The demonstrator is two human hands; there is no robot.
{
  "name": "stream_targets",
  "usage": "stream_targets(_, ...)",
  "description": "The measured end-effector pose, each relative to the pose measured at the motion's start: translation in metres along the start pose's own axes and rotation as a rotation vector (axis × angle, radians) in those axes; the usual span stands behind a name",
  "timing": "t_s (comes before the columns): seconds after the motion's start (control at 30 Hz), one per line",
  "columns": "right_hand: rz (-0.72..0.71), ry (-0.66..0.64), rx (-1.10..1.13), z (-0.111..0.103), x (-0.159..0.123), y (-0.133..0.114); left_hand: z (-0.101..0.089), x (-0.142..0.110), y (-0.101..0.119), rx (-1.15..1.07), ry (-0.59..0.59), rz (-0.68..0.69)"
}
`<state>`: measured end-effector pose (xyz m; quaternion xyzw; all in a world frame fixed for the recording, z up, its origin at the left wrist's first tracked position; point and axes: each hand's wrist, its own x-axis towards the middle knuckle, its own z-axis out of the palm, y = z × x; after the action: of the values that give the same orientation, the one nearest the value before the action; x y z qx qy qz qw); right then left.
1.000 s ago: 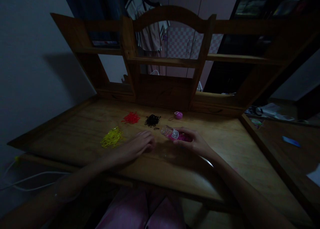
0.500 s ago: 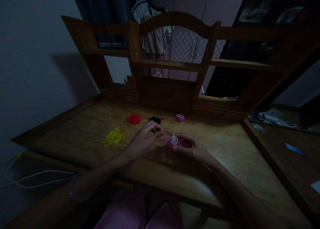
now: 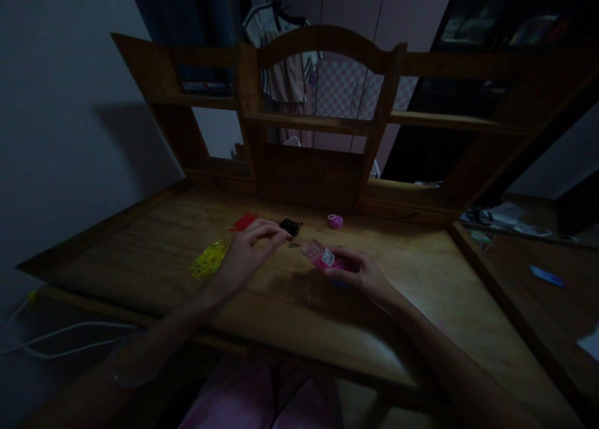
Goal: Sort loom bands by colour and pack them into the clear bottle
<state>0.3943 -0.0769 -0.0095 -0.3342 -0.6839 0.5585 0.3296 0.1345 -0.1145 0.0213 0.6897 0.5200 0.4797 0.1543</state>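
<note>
My right hand [image 3: 362, 273] is wrapped round a small clear plastic bottle [image 3: 319, 255] with pink contents and a white printed label. The bottle is tilted, its uncapped neck pointing left. My left hand [image 3: 253, 248] is held just left of the bottle mouth, thumb and forefinger pinched together; what they hold, if anything, is too small to name. Beyond its fingertips lies a pile of black bands [image 3: 291, 227], with one dark loop [image 3: 294, 245] apart on the table. Beside the left hand are a red pile [image 3: 243, 221], partly covered, and a yellow pile [image 3: 208, 259] of thin bands.
A purple lid with a loop [image 3: 335, 221] sits behind the bottle on the wooden desk [image 3: 281, 317]. Along the back rises a wooden shelf unit [image 3: 309, 123]. On the right, a lower surface carries a blue flat object [image 3: 546, 275]. White cable [image 3: 75, 326] hangs at the left.
My left hand has moved left, away from the bottle mouth toward the black pile. A dark loop now shows on the table between them. My right hand still holds the bottle in nearly the same place.
</note>
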Motion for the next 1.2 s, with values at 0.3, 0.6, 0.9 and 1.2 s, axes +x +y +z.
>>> stream_targets(0.3,0.133,0.115,0.534,-0.016,0.003,0.000,-0.053,0.037,-0.116,0.295,-0.027,-0.073)
stream_targets(0.6,0.123,0.055,0.395,-0.021,0.008,0.007,-0.003,0.036,-0.089,0.224,-0.515,0.001)
stream_targets(0.9,0.164,0.187,0.413,-0.040,0.013,0.015,0.030,0.071,-0.099,0.126,-0.669,0.030)
stream_targets(1.2,0.095,0.193,0.409,-0.036,0.014,0.013,0.037,0.068,-0.103,0.224,-0.530,0.103)
